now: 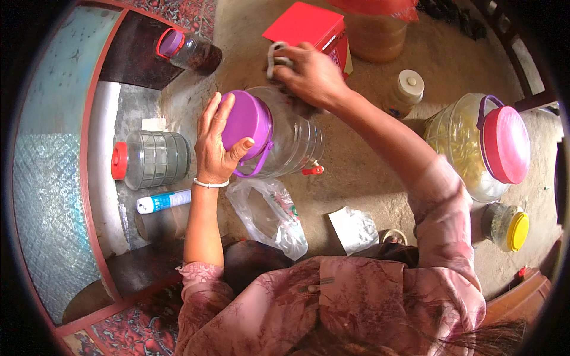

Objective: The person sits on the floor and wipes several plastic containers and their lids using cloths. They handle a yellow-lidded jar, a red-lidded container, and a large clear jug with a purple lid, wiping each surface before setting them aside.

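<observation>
A large clear jar [289, 147] with ringed walls stands in front of me, with a small red tap [313, 170] low on its side. My left hand [218, 138] rests spread against its purple lid [249, 122], and a white bangle circles that wrist. The purple carry handle [262, 160] hangs beside the lid. At the jar's far side, my right hand [307, 73] grips a cloth [277, 60], grey-white along the edge and blurred. Most of the cloth is hidden under the fingers and palm.
A red box [307, 26] stands beyond my right hand. Lidded jars stand around: red-lidded [158, 160], dark-filled [196, 53], white-lidded [403, 91], pink-lidded [463, 147], yellow-lidded [503, 227]. Nearer lie a plastic bag [271, 213], a silvery sheet [355, 230] and a spray can [164, 201].
</observation>
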Demonstrator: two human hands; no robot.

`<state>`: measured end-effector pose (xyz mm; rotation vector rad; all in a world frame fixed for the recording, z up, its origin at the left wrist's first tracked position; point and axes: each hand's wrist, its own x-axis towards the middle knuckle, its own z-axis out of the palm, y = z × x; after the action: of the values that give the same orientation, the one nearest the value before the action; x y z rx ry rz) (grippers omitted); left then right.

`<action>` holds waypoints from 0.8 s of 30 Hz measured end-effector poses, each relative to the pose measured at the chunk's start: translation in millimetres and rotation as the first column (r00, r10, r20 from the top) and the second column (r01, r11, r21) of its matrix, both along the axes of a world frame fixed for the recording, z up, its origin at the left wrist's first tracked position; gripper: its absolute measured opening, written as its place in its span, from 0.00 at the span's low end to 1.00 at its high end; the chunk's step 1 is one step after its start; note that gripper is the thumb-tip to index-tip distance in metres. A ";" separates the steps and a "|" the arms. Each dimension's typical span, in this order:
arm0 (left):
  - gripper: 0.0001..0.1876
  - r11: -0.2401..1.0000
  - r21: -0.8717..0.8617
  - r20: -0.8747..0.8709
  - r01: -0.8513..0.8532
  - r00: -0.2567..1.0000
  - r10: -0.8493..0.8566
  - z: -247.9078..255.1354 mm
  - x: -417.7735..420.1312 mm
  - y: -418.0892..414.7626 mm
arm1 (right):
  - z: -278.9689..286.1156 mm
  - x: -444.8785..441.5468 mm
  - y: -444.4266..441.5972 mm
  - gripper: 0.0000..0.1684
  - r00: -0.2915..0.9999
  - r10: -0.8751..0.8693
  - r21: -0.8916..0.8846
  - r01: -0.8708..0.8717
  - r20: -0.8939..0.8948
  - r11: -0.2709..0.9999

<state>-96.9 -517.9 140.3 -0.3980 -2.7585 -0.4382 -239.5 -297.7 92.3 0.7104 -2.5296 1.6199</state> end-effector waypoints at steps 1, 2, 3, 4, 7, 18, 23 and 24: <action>0.52 0.999 -0.036 0.050 0.014 0.999 -0.012 0.6 -1.0 -1.3 | -8.6 -7.8 -16.8 0.25 0.998 0.055 0.073 -0.057 0.023 0.996; 0.52 0.998 -0.058 0.045 0.012 0.999 -0.010 1.3 0.1 -0.3 | -17.2 -11.4 -29.2 0.25 0.981 0.120 0.064 -0.131 0.153 0.989; 0.52 0.999 -0.045 0.044 0.017 0.999 -0.015 1.1 0.5 -0.3 | -28.0 -15.3 -37.2 0.25 0.944 0.180 0.046 -0.200 0.277 0.979; 0.52 0.999 -0.031 0.043 0.021 0.999 -0.020 0.1 1.5 -1.3 | -38.3 -17.3 -38.1 0.26 0.942 0.194 -0.026 -0.194 0.274 0.981; 0.52 1.000 -0.014 0.056 -0.010 0.998 0.011 -1.4 5.4 -1.4 | -60.2 -3.8 -24.4 0.25 0.973 0.193 -0.044 -0.189 0.124 0.981; 0.51 1.000 -0.019 0.000 0.023 1.000 -0.023 -4.2 5.1 -3.9 | -133.9 64.2 40.3 0.26 0.829 -0.057 -0.047 0.100 0.556 0.994; 0.51 0.999 -0.042 0.019 0.008 1.000 -0.007 -2.8 6.0 -1.9 | -46.5 45.0 0.9 0.21 0.987 0.159 -0.119 -0.157 0.005 0.980; 0.50 0.999 -0.036 0.020 -0.001 1.000 0.002 -1.8 7.1 -1.3 | -50.8 46.8 -3.3 0.20 0.994 0.103 -0.180 -0.096 0.032 0.979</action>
<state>-89.8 -519.2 138.6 -0.4027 -2.7889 -0.3949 -192.7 -301.0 41.5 0.8036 -2.3699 1.8833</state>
